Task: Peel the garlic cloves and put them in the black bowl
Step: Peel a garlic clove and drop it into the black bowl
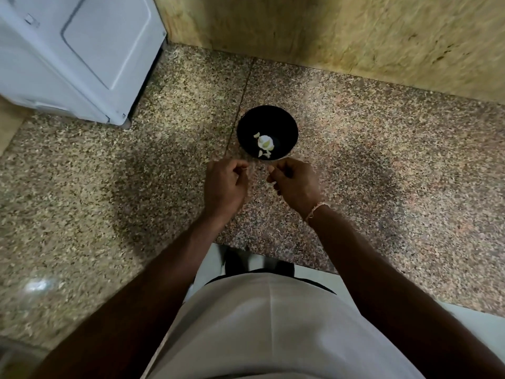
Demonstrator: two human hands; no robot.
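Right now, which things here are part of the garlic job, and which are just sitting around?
Part of the job:
black bowl
garlic pieces in the bowl
left hand, fingers curled
right hand, fingers curled

Just there:
white appliance
speckled stone counter
wristband

Both forearms bare, no sleeves in view. Right wrist carries a thin pale pinkish band (317,210), cord- or thread-like, blurred so weave unclear. Left wrist bare, no band or watch. Torso covered by a light off-white or pale grey shirt (273,329), plain, with a faint vertical crease down the middle; hem hangs loose. Below the hem a dark strip, likely dark trousers or waistband (273,269), detail too blurred to tell. No rings or gloves visible on either hand.
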